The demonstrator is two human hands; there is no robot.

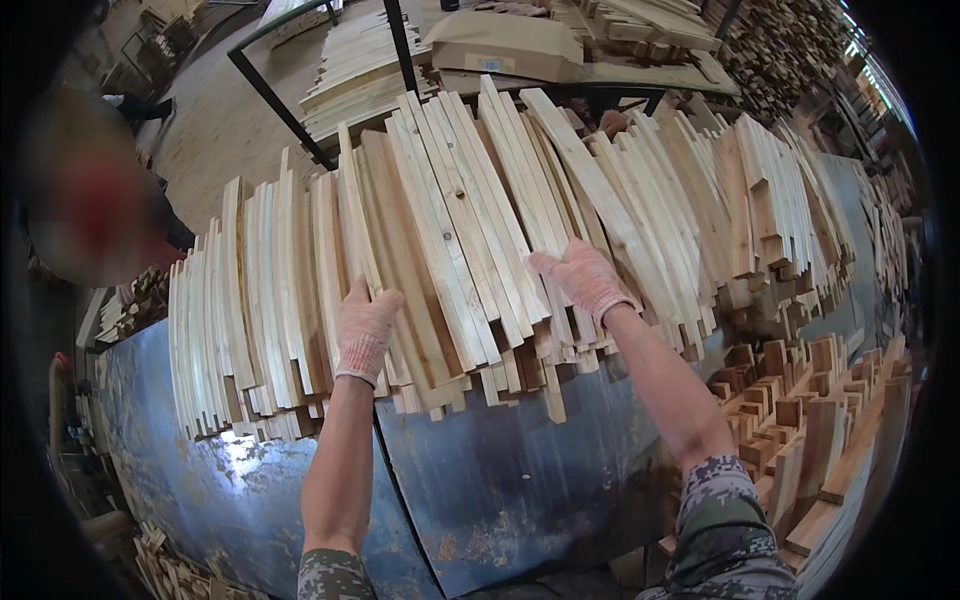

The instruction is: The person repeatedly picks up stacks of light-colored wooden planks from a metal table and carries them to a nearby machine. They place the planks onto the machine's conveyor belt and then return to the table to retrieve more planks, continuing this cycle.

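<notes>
Many pale wooden strips (465,215) lie side by side in a wide, layered row on the metal-topped table. My left hand (366,332), in a light knitted glove, is closed at the near part of the row. A thin wooden strip (352,215) runs up from between its thumb and fingers. Farther right, my gloved right hand (588,278) presses against the strips, its thumb pointing left across them. Its other fingers curl down at the strips' side and are partly hidden. One strip (575,165) beyond this hand slants across its neighbours.
The blue-grey, worn tabletop (520,490) shows in front, split by a dark seam. Stacked wooden blocks (790,410) stand at the lower right. Behind the row are a black metal frame (285,110) and a cardboard box (505,45). A blurred person (100,200) is at left.
</notes>
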